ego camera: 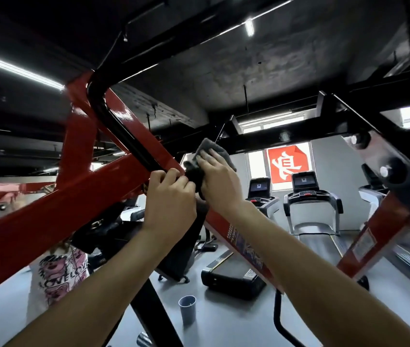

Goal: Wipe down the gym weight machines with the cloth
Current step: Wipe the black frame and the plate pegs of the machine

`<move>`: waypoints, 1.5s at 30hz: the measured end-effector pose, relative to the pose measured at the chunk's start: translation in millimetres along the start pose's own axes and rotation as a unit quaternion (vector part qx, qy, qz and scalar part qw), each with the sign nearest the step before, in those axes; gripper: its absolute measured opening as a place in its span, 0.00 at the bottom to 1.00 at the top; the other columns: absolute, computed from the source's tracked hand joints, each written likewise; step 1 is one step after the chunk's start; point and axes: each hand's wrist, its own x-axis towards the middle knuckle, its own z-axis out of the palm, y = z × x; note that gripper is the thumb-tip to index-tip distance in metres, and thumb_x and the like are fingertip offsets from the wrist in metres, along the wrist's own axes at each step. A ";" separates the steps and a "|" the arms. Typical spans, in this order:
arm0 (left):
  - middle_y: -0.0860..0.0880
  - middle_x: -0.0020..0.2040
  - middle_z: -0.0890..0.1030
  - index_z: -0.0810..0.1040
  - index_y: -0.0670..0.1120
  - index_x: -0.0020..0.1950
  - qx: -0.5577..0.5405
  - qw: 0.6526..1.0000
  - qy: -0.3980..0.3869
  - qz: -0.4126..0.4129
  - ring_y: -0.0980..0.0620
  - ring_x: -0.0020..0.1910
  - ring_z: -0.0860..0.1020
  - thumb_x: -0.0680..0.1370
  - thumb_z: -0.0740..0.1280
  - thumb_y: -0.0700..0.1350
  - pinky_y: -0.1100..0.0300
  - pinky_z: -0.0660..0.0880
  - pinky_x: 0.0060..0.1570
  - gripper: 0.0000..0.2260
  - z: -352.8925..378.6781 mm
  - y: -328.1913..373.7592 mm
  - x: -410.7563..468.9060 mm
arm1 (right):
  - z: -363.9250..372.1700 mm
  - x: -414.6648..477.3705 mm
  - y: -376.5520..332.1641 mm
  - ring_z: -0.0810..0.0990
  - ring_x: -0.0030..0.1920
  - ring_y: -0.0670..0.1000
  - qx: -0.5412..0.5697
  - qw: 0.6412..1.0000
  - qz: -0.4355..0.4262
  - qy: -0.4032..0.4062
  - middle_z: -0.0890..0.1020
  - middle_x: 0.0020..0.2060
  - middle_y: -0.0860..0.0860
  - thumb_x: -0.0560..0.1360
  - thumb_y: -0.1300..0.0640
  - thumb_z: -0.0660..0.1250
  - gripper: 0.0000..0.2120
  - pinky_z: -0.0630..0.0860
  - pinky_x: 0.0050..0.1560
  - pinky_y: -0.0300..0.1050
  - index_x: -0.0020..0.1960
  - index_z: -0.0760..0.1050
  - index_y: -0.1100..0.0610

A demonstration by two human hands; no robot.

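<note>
Wiping red bar w/ grey cloth.
Pressing w/ flat R hand fingers; gripping bar w/ curled L hand fingers, mid frame.

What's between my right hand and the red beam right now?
The grey cloth: in the head view the right hand presses it flat against the red beam.

Cloth partly under R hand, prob.

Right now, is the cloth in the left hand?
No, the right hand presses the cloth; the left hand grips the black bar.
</note>
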 end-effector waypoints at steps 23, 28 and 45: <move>0.43 0.62 0.72 0.75 0.42 0.59 -0.115 0.974 -0.141 -0.132 0.42 0.62 0.70 0.75 0.63 0.44 0.48 0.74 0.59 0.13 56.8 31.4 100.8 | -68.8 12.8 139.2 0.61 0.81 0.60 -0.334 0.938 -0.084 0.041 0.66 0.79 0.61 0.81 0.69 0.61 0.27 0.63 0.79 0.59 0.79 0.64 0.65; 0.43 0.60 0.72 0.75 0.43 0.58 -0.100 0.979 -0.128 -0.126 0.43 0.60 0.71 0.75 0.63 0.45 0.49 0.72 0.55 0.13 64.6 32.1 97.3 | -22.7 22.0 102.2 0.56 0.83 0.59 -0.306 0.945 -0.114 0.007 0.62 0.81 0.60 0.76 0.66 0.51 0.32 0.59 0.81 0.59 0.81 0.62 0.63; 0.46 0.59 0.67 0.69 0.43 0.65 -0.117 0.977 -0.152 -0.090 0.46 0.58 0.67 0.78 0.63 0.45 0.52 0.67 0.57 0.17 71.8 36.1 91.8 | -84.9 -22.4 126.6 0.41 0.84 0.58 -0.339 0.932 0.119 0.045 0.45 0.84 0.60 0.74 0.59 0.72 0.51 0.51 0.83 0.56 0.84 0.41 0.62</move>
